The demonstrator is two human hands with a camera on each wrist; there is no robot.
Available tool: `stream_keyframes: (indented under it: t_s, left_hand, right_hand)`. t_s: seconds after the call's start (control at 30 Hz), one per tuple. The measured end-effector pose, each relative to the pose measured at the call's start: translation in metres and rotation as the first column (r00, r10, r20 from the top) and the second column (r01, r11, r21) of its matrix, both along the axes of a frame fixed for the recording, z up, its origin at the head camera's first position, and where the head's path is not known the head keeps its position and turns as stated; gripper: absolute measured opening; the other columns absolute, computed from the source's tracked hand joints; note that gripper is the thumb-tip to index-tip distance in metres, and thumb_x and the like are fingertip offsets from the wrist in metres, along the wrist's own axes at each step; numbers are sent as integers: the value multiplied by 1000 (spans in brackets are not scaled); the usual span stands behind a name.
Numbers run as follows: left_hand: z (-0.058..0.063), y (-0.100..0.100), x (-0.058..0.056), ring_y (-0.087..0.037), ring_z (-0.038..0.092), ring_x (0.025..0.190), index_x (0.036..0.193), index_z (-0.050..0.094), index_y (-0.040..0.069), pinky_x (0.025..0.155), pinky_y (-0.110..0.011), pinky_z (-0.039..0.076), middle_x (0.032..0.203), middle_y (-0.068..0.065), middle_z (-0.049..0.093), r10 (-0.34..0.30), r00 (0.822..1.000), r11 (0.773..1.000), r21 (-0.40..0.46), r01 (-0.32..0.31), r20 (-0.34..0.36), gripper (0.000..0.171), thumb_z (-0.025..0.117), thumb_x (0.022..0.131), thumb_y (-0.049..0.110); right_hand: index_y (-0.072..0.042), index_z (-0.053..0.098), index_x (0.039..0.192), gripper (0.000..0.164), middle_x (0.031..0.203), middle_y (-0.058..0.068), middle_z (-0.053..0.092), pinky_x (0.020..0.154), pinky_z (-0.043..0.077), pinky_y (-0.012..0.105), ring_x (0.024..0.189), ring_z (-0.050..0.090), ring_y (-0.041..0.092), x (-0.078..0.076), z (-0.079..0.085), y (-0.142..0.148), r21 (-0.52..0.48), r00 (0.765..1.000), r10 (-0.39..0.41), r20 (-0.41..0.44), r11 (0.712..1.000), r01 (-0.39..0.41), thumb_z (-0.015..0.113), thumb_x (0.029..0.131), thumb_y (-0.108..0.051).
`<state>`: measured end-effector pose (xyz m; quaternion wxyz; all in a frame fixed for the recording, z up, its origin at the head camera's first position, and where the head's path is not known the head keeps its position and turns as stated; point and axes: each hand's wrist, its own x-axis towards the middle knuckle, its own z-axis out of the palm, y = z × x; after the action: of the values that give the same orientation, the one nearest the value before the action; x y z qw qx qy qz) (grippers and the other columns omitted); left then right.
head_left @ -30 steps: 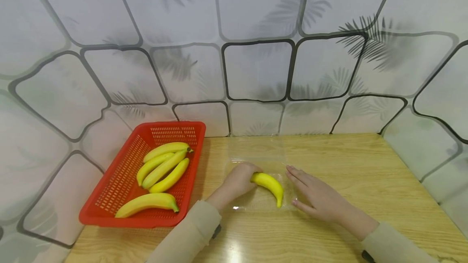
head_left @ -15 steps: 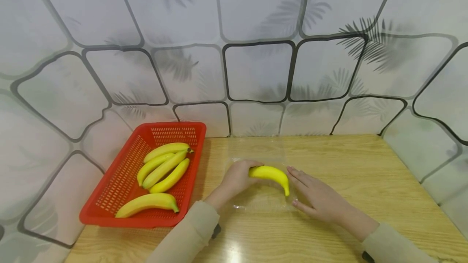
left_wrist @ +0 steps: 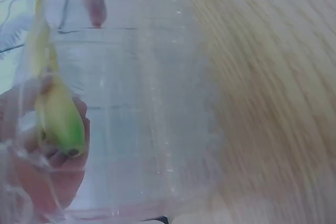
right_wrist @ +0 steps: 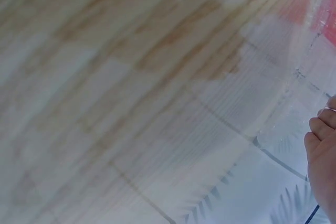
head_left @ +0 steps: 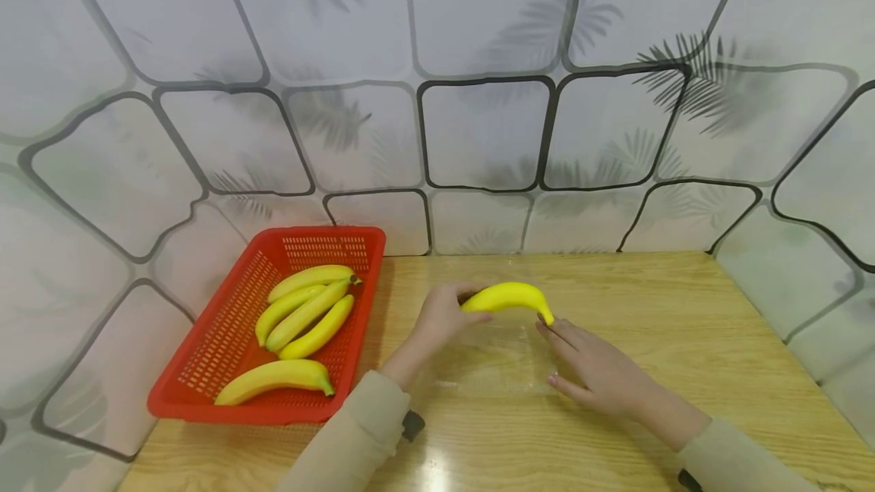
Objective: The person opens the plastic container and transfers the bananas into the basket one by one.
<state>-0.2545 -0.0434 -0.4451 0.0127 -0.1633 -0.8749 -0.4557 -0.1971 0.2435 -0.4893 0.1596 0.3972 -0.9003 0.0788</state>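
My left hand (head_left: 440, 317) grips a yellow banana (head_left: 509, 296) by its left end, holding it over a clear plastic container (head_left: 485, 374) on the table. In the left wrist view the banana (left_wrist: 63, 114) shows its green end with a dark tip, seen through clear plastic, with the fingers of the left hand (left_wrist: 55, 182) around it. My right hand (head_left: 601, 374) lies with fingers extended along the container's right side, the banana's thin end overlapping its fingertips in the head view. Only part of the right hand (right_wrist: 323, 156) shows in the right wrist view.
A red plastic basket (head_left: 156, 405) stands on the left, with several more bananas (head_left: 307, 313) inside. The container's clear lid (head_left: 478, 272) leans open toward the patterned wall (head_left: 481, 135). Beneath everything is a wood-grain table (head_left: 683, 325).
The left hand has raised the banana up and away, toward the container's back, its thin end swinging right toward the right fingertips. The right hand has stayed in place.
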Motion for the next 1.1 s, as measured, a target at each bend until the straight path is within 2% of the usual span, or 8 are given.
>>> stream_keyframes:
  t_s: [0.13,0.23,0.43,0.53,0.8,1.0,1.1]
  left_hand:
    - [7,2,-1,-28,75,106,131,75,8,88,-36,64,123,-12,79,15,1000,998,60,-16,22,48,90,87,16]
    - [16,5,-3,-28,76,104,130,76,6,85,-33,64,121,-13,80,21,1000,997,80,-22,13,46,90,87,17]
    - [36,7,-5,-25,75,99,129,77,8,77,-23,60,118,-12,81,1,1000,995,96,-2,9,45,90,87,20]
    - [46,5,-6,-25,75,99,128,77,8,77,-22,59,118,-12,81,-9,1000,996,87,10,-20,44,90,87,19]
    - [69,-15,-10,-25,74,99,126,77,2,84,-29,62,118,-16,80,24,1000,997,70,-23,-12,41,88,89,15]
    - [81,-37,-15,-22,69,97,130,76,5,82,-28,57,121,-13,79,70,997,997,31,-70,13,42,85,92,19]
    - [85,-49,-16,-23,70,99,131,75,6,85,-30,58,123,-12,79,94,996,996,-1,-94,-3,44,86,92,21]
  right_hand:
    - [7,46,155,76,162,23,48,111,52,54,141,56,39,-1,1,-1,-1,999,18,-35,1000,-18,77,95,-28]
    - [7,47,154,75,163,24,47,110,53,54,143,55,38,-1,2,-2,5,999,13,-46,1000,-13,77,95,-29]
    - [5,45,157,77,164,23,45,113,51,54,145,54,38,-2,2,-2,4,1000,6,-21,1000,-5,77,96,-28]
    - [3,43,158,78,164,23,46,113,51,54,145,54,39,-2,2,-3,8,1000,8,-17,1000,-7,77,96,-29]
    - [2,43,159,77,165,22,45,114,50,53,146,53,37,-1,3,-4,21,1000,-13,-1,1000,13,75,98,-31]
    - [1,41,160,77,165,22,45,114,49,53,147,52,37,0,4,-5,26,1000,-16,15,1000,16,74,99,-32]
    - [2,42,160,77,165,22,45,114,49,52,147,52,36,0,5,-5,29,1000,-16,12,999,16,75,99,-32]
